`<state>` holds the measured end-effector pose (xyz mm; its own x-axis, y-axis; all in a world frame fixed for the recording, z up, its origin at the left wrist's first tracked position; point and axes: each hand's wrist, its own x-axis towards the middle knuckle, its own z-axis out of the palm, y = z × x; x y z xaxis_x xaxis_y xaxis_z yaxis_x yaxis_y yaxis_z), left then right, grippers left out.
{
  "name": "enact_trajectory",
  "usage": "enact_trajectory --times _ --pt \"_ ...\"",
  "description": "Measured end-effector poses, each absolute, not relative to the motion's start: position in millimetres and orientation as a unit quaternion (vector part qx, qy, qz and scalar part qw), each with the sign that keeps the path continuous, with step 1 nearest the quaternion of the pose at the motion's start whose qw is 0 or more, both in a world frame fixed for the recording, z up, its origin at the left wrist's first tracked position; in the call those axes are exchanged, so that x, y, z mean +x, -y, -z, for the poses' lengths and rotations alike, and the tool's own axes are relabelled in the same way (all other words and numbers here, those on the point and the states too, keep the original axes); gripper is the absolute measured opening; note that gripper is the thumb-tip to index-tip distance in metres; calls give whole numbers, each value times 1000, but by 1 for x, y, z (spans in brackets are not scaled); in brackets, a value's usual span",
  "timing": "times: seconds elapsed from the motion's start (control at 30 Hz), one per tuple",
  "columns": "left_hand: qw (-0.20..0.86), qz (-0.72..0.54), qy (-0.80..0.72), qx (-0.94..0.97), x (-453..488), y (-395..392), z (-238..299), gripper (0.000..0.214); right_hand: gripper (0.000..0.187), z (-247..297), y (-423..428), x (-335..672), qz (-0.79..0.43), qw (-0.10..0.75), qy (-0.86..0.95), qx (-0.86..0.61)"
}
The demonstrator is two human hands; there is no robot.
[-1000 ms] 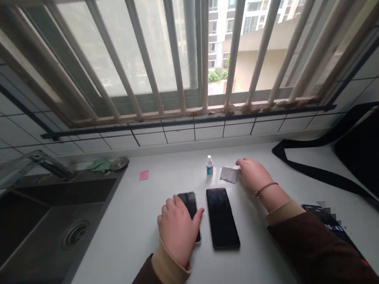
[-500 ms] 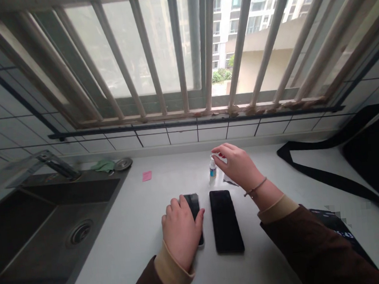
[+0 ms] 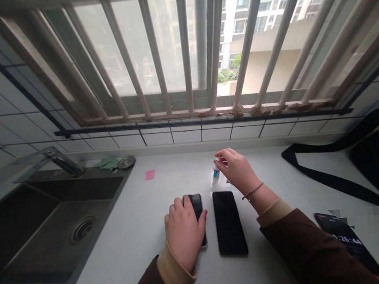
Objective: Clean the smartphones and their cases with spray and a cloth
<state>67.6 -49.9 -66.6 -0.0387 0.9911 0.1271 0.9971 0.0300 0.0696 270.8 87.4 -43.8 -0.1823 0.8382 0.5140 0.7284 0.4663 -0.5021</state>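
Note:
My left hand point(image 3: 184, 231) lies over a smartphone point(image 3: 197, 200) on the white counter, fingers across it and thumb at its right edge. Much of that phone is hidden beneath the palm. Just right of it rests a larger black smartphone point(image 3: 230, 223), screen dark, touched by neither hand. Farther back, my right hand point(image 3: 234, 166) has its thumb and fingers closed around the top of a small white bottle point(image 3: 216, 172) with a blue label. The bottle stands upright on the counter, its upper part covered by the fingers. A small dark scrap point(image 3: 228, 182) shows under the right hand.
A dark sink point(image 3: 97, 225) with a faucet point(image 3: 63, 162) is on the left, with a green cloth point(image 3: 107, 163) and metal drain cover point(image 3: 126, 162) behind. A pink note point(image 3: 150, 175) lies nearby. At right are a phone showing a timer point(image 3: 345, 239) and a black strap point(image 3: 329, 181).
My right hand has come down from just above the bottle and closed on its top. My left hand stays on the phone. The whole view has shifted slightly.

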Motion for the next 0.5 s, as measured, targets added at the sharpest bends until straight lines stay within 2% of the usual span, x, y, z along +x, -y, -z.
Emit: enact_trajectory --times 0.13,0.33,0.5 --pt "20 67 718 -693 68 50 68 40 11 60 -87 269 -75 403 763 -499" --pt "20 64 717 -694 68 49 67 41 20 83 -87 264 -137 432 724 -520" --pt "15 60 719 -692 68 50 65 42 20 85 -87 260 -147 429 720 -525"
